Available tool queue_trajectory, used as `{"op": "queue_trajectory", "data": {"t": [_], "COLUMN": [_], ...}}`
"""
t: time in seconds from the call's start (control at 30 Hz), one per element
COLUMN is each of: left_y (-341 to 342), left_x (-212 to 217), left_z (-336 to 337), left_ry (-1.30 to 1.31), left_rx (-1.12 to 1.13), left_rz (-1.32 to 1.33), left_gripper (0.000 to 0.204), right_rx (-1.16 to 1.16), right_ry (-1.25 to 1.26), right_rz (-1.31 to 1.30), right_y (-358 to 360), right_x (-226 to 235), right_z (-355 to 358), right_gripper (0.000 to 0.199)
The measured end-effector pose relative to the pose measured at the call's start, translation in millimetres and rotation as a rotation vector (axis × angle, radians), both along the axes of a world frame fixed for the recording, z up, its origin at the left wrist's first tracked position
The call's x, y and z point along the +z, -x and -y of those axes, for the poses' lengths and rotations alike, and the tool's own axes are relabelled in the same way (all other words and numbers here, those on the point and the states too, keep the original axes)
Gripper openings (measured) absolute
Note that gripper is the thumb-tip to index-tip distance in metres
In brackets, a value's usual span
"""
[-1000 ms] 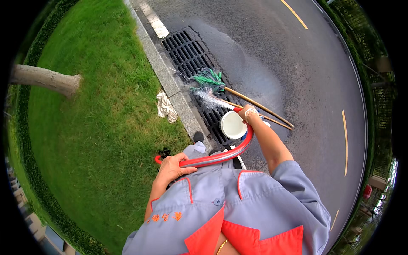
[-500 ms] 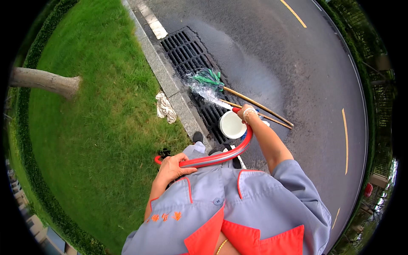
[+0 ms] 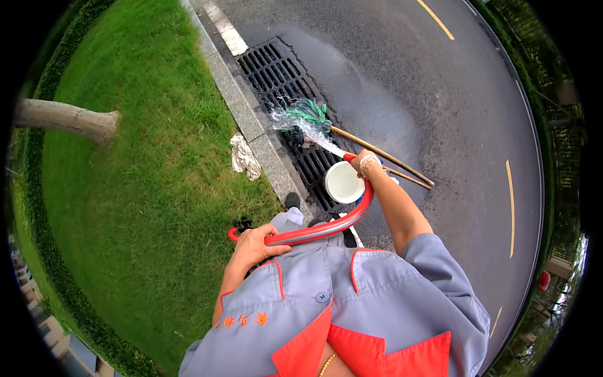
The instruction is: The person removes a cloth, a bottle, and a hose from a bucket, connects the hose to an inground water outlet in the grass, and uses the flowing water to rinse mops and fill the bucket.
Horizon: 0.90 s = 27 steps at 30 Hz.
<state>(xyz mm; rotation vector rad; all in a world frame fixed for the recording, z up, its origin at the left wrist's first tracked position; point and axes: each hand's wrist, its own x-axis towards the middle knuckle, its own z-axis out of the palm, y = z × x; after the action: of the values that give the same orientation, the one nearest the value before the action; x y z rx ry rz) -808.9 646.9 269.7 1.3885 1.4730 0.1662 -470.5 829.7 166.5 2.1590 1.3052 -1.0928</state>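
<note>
Gripping the nozzle end of a red flexible rubber hose [image 3: 326, 229], the right hand [image 3: 363, 164] sits out at about one o'clock from the person's chest, fingers closed round the tube where the water leaves it. The jet shoots on toward eleven o'clock and breaks into spray over the green-bristled head of a broom [image 3: 308, 116] lying on the black slotted metal drain grate [image 3: 282, 94].

The hose curves back from that hand in a long bow, running down and to the person's left, roughly toward eight o'clock, where the left hand [image 3: 254, 246] is clamped round it, fingers wrapped over the top. So the hose's long axis lies across the body, from the right hand far out in front to the left hand close in at the waist. The right hand is plainly the nearer of the two to the grate and the broom; the left is well apart from both.

Just beside the right hand, at about nine o'clock from it, a round white plastic bucket [image 3: 342, 182] stands on the grate's near end. Two long pale wooden handles [image 3: 389, 160] stretch away from the broom head toward four o'clock, passing behind the right wrist. A crumpled white cloth [image 3: 244, 157] lies on the grass [image 3: 144, 188] against the grey stone kerb [image 3: 251, 122], and the wet dark asphalt road [image 3: 440, 113] spreads beyond.
</note>
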Motion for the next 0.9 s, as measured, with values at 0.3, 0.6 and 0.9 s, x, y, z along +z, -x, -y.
{"op": "queue_trajectory", "data": {"t": [0.3,0.6,0.9], "left_y": [2.3,0.7,1.1], "left_x": [-1.1,-5.2,-6.3], "left_z": [-3.8,-4.4,-8.3], "left_ry": [-0.012,0.012,-0.028], "left_rx": [-0.013,-0.018,-0.02], "left_rz": [-0.011,-0.023,-0.004], "left_gripper": [0.05,0.052,0.05], "right_rx": [-0.057,-0.168,-0.134], "right_ry": [0.0,-0.033,-0.095], "right_rz": [0.024,0.053,0.048], "right_y": [-1.6,-9.0,-15.4], "right_x": [3.1,13.9,6.6], "right_z": [-5.3,-16.9,-28.5], "right_gripper": [0.029,0.027,0.026]}}
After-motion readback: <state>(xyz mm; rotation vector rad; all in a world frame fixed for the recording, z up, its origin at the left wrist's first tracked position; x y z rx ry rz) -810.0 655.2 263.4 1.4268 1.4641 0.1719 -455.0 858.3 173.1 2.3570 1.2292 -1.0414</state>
